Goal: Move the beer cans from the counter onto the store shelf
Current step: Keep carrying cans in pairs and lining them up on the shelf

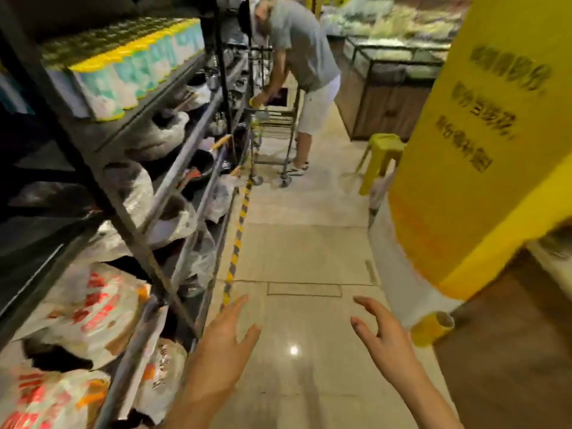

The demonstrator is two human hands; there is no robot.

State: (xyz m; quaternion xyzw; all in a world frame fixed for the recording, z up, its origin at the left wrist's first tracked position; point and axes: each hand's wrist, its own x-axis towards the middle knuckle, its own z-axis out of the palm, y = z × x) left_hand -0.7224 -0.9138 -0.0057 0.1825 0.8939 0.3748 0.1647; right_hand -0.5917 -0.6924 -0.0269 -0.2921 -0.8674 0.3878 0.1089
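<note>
Both of my hands hang empty over the aisle floor at the bottom of the view. My left hand [227, 331] has relaxed, spread fingers and holds nothing. Loosely curved fingers on my right hand [382, 331] hold nothing either. A row of cans [136, 69] with yellow rims and teal-white labels lines the upper level of the dark metal store shelf [148, 109] on the left. Farther along the row are darker green cans. A brown wooden counter [507, 345] sits at the lower right; I see no cans on it.
A person in a grey shirt [303, 57] bends over a wheeled cart [272, 131] down the aisle. Plastic bags and pots fill the lower shelves. A yellow pillar [483, 150], a yellow stool [380, 159] and a yellow roll [431, 328] stand on the right. A glass display case [390, 85] is beyond.
</note>
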